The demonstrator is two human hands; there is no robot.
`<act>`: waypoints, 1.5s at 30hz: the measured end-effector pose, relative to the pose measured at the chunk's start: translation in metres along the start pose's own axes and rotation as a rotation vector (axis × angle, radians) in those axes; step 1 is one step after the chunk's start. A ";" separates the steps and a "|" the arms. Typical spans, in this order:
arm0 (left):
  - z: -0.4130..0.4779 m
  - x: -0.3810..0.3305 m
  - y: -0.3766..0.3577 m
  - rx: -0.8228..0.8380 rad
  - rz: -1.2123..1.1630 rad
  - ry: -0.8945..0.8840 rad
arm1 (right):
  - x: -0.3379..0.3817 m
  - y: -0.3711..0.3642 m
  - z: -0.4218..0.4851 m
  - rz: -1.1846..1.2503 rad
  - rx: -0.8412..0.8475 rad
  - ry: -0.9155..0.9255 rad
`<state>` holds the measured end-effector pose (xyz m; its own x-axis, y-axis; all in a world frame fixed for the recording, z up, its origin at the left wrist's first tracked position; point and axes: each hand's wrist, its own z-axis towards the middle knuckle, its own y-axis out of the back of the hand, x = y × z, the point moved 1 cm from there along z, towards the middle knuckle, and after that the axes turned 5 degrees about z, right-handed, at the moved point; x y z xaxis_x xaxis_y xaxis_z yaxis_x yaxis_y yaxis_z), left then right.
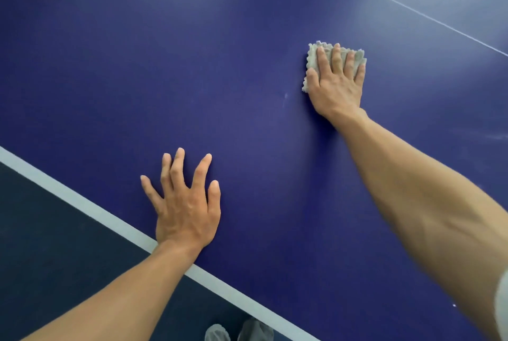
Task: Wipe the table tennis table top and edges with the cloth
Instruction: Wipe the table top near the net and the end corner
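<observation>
The blue table tennis table top [220,66] fills most of the view. A small folded grey cloth [312,59] lies flat on it to the right of centre. My right hand [336,81] presses down on the cloth with straight, spread fingers, covering most of it. My left hand [185,200] rests flat on the bare table surface near the front edge, fingers spread and holding nothing. The white edge stripe [82,204] of the table runs diagonally from the left side to the bottom.
A thin white centre line [412,9] crosses the table top at the upper right. Dark floor [49,244] lies beyond the table edge at the lower left. Two grey shoes [239,331] show at the bottom, under the edge.
</observation>
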<state>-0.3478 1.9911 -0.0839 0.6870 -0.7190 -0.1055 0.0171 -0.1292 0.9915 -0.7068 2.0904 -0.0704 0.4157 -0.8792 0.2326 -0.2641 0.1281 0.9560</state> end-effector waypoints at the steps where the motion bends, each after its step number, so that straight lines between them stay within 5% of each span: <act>1: 0.001 0.000 0.001 0.003 0.000 0.001 | 0.010 -0.001 0.003 -0.018 0.008 0.042; 9: 0.002 -0.004 0.004 0.013 -0.084 0.034 | 0.038 -0.032 -0.156 -0.164 0.132 0.638; 14: 0.003 -0.003 0.006 -0.012 -0.179 0.037 | 0.024 -0.062 -0.305 -0.081 0.163 0.716; 24: -0.036 -0.002 0.007 -0.117 -0.217 -0.162 | -0.061 -0.063 -0.443 -0.105 0.095 0.324; 34: -0.197 -0.105 -0.016 0.005 -0.245 -0.384 | -0.199 -0.043 -0.567 -0.029 0.101 -0.268; 42: -0.220 -0.155 -0.021 -0.055 -0.200 -0.349 | -0.262 -0.028 -0.531 0.144 -0.019 -0.726; 45: -0.224 -0.179 -0.027 -0.005 -0.185 -0.292 | -0.235 -0.030 -0.505 0.076 -0.055 -0.592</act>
<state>-0.3085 2.2768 -0.0751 0.4353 -0.8489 -0.2998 0.1258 -0.2724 0.9539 -0.3572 2.5247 -0.0629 -0.1625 -0.9708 0.1763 -0.2218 0.2100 0.9522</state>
